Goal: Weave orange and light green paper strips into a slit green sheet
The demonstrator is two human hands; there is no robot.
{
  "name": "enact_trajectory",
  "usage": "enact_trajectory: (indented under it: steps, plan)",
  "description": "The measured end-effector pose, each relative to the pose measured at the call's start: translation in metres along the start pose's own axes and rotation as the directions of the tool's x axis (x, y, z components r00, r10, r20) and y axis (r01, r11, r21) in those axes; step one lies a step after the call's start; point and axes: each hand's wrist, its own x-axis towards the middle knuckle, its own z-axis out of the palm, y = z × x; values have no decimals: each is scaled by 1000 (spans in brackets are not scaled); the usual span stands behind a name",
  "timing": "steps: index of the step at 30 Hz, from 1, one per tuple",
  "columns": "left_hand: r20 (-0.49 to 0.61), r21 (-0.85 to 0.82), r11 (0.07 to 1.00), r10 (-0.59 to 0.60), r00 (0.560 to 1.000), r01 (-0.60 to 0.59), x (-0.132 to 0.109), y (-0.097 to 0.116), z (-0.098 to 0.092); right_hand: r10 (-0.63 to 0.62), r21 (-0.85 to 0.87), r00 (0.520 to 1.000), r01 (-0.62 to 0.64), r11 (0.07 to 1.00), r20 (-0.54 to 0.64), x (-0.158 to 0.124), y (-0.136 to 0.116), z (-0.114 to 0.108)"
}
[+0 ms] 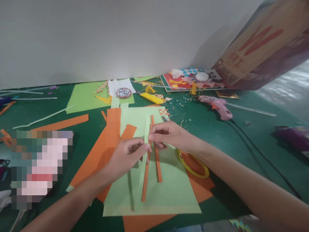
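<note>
My left hand [127, 154] and my right hand [169, 133] meet above a light green paper sheet [166, 190], both pinched on a bundle of narrow paper strips. A light green strip [146, 130] stands up between the fingertips. Two orange strips [145, 183] hang down from the pinch toward the sheet. Orange sheets [98, 151] lie under the green one on the dark green mat. A yellow ring, apparently scissor handles [193, 167], lies under my right wrist.
A pink glue gun [217, 106] with a black cord lies at the right. A yellow utility knife [151, 97], a round tin [124, 92] and woven paper pieces sit at the back. A brown cardboard box [263, 48] leans at the right. Glue sticks and orange strips scatter left.
</note>
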Motion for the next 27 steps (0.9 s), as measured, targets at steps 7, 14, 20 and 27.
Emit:
enact_trajectory:
  steps: [7,14,20,27]
  plan:
    - [43,1,1000,3,999,-3,1,-2,3,14,12,999,-15,1000,32,-3,1,5]
    - [-362,168,981,148,920,-92,7,0,-18,6,64,983,6,998,-184,1,2,0]
    - [-453,456,888,292,842,-62,17,-14,-27,-93,-506,940,-91,858,-327,4,6,-15]
    - [-212,891,452,370,905,24,10,-15,-13,-179,-830,881,-320,457,-438,6,13,-8]
